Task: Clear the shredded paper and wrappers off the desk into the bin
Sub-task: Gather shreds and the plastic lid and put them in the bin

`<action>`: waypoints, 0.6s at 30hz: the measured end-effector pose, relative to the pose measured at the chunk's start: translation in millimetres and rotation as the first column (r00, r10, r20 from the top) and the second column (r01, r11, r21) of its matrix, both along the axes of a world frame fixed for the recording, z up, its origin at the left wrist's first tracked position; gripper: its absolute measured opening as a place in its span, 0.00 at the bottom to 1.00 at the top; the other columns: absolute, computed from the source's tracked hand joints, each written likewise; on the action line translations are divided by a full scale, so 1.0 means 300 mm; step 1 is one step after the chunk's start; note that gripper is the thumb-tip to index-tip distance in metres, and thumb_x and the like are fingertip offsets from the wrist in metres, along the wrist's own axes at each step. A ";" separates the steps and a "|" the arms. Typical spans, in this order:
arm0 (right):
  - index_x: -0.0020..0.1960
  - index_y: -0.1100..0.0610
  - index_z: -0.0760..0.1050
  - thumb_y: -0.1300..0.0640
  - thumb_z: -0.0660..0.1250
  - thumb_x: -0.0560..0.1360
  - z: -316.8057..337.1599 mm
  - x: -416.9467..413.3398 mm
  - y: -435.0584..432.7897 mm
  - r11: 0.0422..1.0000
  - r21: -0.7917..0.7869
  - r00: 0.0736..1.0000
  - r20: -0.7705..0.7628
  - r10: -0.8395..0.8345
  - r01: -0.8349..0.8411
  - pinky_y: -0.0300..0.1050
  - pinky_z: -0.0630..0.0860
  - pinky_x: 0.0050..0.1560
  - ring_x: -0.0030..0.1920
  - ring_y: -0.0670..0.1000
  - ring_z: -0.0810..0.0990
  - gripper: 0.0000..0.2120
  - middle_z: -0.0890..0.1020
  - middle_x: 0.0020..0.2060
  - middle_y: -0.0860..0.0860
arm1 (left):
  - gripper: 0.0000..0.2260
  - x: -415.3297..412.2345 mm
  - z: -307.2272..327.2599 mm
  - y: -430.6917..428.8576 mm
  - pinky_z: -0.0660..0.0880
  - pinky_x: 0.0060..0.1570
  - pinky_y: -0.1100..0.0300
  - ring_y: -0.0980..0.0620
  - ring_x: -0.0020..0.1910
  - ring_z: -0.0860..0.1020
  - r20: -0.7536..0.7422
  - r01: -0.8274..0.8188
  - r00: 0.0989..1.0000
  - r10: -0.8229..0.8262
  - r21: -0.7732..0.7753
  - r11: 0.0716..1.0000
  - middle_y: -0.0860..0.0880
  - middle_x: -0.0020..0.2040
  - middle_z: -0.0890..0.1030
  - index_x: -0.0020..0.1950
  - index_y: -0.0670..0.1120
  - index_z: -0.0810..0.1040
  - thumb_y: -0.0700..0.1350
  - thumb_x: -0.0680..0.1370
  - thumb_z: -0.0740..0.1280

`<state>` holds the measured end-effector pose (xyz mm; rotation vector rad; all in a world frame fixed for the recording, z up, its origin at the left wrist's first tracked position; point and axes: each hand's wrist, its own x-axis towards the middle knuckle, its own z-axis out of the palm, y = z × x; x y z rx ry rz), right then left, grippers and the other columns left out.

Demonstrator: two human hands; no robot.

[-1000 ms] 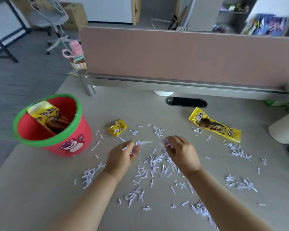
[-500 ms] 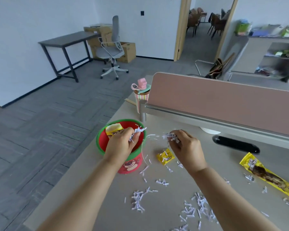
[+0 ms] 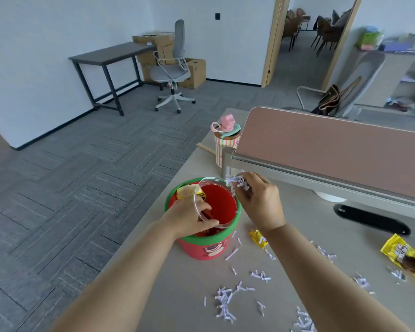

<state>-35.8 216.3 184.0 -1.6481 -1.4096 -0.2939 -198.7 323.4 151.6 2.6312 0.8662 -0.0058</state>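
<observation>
A red bin with a green rim [image 3: 236,221] stands near the desk's left edge, a yellow wrapper [image 3: 184,191] inside it. My left hand [image 3: 189,216] hovers over the bin's opening, fingers pinched on a thin clear plastic strip [image 3: 196,200] that arcs across to my right hand [image 3: 259,202]. At the bin's far right rim, my right hand is closed on a bunch of shredded paper [image 3: 237,182]. Loose shreds [image 3: 225,300] lie scattered over the desk. A small yellow wrapper [image 3: 258,238] lies by the bin and a larger one [image 3: 407,257] at the right.
A pink partition [image 3: 333,149] on a grey rail runs along the back of the desk. Just beyond the bin, a striped bottle with a pink lid [image 3: 225,140] stands at the partition's end. A black cable slot [image 3: 371,219] sits in the desk. The desk edge drops to grey floor on the left.
Both hands have lifted from the shred pile and travelled left to the bin. The left hand, which held shreds half a second ago, now shows none and sits over the opening.
</observation>
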 end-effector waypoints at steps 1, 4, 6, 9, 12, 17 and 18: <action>0.44 0.65 0.77 0.63 0.68 0.68 -0.009 -0.001 0.003 1.000 -0.005 1.000 -0.007 0.005 -0.005 0.44 0.75 0.33 0.33 0.59 0.78 0.06 0.81 0.35 0.59 | 0.26 -0.011 -0.004 0.008 0.64 0.64 0.50 0.49 0.66 0.64 0.026 0.000 1.000 -0.001 0.038 0.999 0.50 0.65 0.70 0.65 0.50 0.71 0.63 0.72 0.64; 0.45 0.65 0.77 0.67 0.71 0.67 -0.041 0.002 0.006 0.999 -0.038 1.000 -0.029 -0.002 0.001 0.44 0.74 0.35 0.33 0.59 0.78 0.07 0.81 0.36 0.59 | 0.25 -0.024 -0.009 0.023 0.66 0.64 0.52 0.51 0.66 0.65 0.193 -0.014 0.981 0.029 -0.083 0.996 0.46 0.69 0.64 0.68 0.50 0.67 0.55 0.73 0.68; 0.45 0.65 0.78 0.68 0.71 0.67 -0.058 0.002 0.007 0.999 -0.051 0.999 -0.040 -0.004 0.002 0.42 0.73 0.37 0.33 0.59 0.79 0.08 0.82 0.37 0.59 | 0.20 -0.020 -0.018 0.033 0.74 0.56 0.56 0.55 0.56 0.75 0.308 0.024 0.951 0.026 -0.157 0.987 0.44 0.65 0.68 0.65 0.50 0.70 0.45 0.74 0.69; 0.45 0.65 0.78 0.68 0.71 0.67 -0.072 0.002 0.009 0.998 -0.058 0.999 -0.049 0.002 -0.005 0.42 0.73 0.37 0.32 0.58 0.79 0.08 0.82 0.36 0.59 | 0.18 -0.014 -0.035 0.044 0.76 0.52 0.54 0.50 0.51 0.78 0.450 0.041 0.892 0.038 -0.165 0.985 0.45 0.57 0.74 0.59 0.48 0.74 0.33 0.73 0.68; 0.45 0.65 0.78 0.67 0.71 0.67 -0.076 0.008 0.010 0.998 -0.061 0.999 -0.053 -0.001 -0.002 0.44 0.75 0.35 0.32 0.58 0.78 0.07 0.82 0.36 0.59 | 0.18 -0.011 -0.021 0.029 0.75 0.53 0.52 0.49 0.53 0.77 0.488 0.069 0.872 0.023 -0.169 0.983 0.43 0.55 0.76 0.54 0.47 0.77 0.30 0.69 0.70; 0.45 0.65 0.78 0.68 0.72 0.67 -0.081 0.014 0.008 0.998 -0.065 0.999 -0.052 0.003 -0.007 0.45 0.76 0.34 0.32 0.58 0.79 0.08 0.82 0.36 0.59 | 0.19 -0.022 -0.012 0.028 0.68 0.59 0.52 0.51 0.51 0.72 0.456 0.095 0.888 -0.061 -0.052 0.994 0.46 0.56 0.72 0.56 0.47 0.77 0.38 0.66 0.69; 0.45 0.65 0.78 0.68 0.72 0.67 -0.081 0.014 0.007 0.998 -0.064 0.999 -0.052 0.006 -0.009 0.46 0.76 0.34 0.32 0.59 0.79 0.08 0.82 0.36 0.59 | 0.19 -0.023 -0.005 0.024 0.67 0.60 0.53 0.53 0.51 0.71 0.456 0.090 0.889 -0.050 -0.066 0.994 0.46 0.57 0.71 0.57 0.46 0.76 0.35 0.67 0.67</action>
